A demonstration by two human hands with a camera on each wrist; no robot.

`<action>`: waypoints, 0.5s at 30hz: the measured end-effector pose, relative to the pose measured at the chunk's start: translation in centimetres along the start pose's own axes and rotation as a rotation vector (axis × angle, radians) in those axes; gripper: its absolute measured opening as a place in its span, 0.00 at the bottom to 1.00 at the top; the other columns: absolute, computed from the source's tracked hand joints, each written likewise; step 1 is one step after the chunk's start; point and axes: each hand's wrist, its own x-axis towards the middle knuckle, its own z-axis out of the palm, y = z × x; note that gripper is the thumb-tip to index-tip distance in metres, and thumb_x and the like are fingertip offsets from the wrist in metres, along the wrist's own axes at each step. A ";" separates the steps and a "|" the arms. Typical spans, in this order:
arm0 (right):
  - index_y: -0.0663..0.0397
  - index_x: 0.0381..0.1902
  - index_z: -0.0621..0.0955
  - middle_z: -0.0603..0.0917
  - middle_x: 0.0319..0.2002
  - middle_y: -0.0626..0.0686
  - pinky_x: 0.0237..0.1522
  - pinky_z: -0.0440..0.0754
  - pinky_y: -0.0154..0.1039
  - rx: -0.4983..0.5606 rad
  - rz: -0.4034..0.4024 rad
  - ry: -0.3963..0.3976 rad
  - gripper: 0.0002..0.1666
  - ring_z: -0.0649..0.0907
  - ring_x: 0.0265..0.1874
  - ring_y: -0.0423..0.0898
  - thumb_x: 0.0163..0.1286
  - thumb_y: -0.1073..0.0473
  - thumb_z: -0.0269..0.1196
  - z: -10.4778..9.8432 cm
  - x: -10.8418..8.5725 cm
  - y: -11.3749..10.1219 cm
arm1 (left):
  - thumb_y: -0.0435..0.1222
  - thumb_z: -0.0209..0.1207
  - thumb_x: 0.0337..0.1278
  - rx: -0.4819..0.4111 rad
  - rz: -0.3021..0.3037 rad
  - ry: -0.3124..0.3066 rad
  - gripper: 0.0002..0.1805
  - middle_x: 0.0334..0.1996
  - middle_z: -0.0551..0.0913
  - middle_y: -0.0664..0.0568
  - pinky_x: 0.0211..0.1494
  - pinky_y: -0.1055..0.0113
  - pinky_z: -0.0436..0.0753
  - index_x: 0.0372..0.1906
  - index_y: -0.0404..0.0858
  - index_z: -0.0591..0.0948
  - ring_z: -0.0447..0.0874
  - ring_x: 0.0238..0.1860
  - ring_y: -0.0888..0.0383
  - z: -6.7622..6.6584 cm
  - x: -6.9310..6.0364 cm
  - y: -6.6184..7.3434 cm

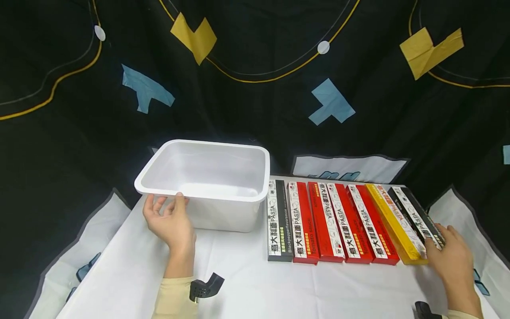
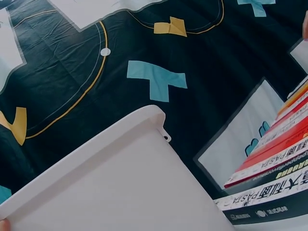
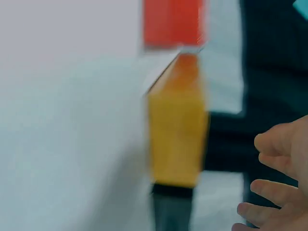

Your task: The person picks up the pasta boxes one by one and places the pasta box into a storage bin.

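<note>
At the near rim of the white bin, my left hand grips with the thumb at the edge and the fingers below it. The left wrist view shows the bin's wall and only a fingertip at its rim. My right hand is around the near end of the rightmost black pasta box. In the right wrist view that hand has its fingers apart, beside the black box and the yellow box; contact cannot be told there.
Several red pasta boxes lie side by side between the yellow box and another black box near the bin. They rest on a white table. A dark curtain hangs behind.
</note>
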 end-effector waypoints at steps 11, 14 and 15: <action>0.73 0.70 0.56 0.57 0.63 0.80 0.58 0.61 0.76 -0.073 0.283 -0.311 0.42 0.59 0.60 0.78 0.73 0.46 0.53 2.2 0.8 4.3 | 0.29 0.64 0.59 -0.012 -0.005 0.028 0.38 0.58 0.64 0.47 0.51 0.63 0.85 0.70 0.46 0.59 0.81 0.47 0.51 0.0 0.2 0.1; 0.74 0.70 0.55 0.58 0.62 0.81 0.58 0.62 0.74 -0.072 0.265 -0.298 0.41 0.60 0.60 0.78 0.74 0.48 0.51 2.5 1.1 5.2 | 0.28 0.64 0.58 -0.022 -0.001 0.032 0.38 0.58 0.64 0.47 0.51 0.63 0.85 0.70 0.45 0.59 0.81 0.47 0.50 0.0 0.1 0.0; 0.74 0.70 0.54 0.58 0.62 0.81 0.58 0.63 0.74 -0.071 0.265 -0.296 0.41 0.61 0.59 0.78 0.74 0.48 0.51 2.6 1.3 5.5 | 0.28 0.64 0.58 -0.026 0.000 0.032 0.38 0.58 0.64 0.47 0.51 0.63 0.85 0.70 0.45 0.59 0.81 0.47 0.50 -0.1 0.1 0.0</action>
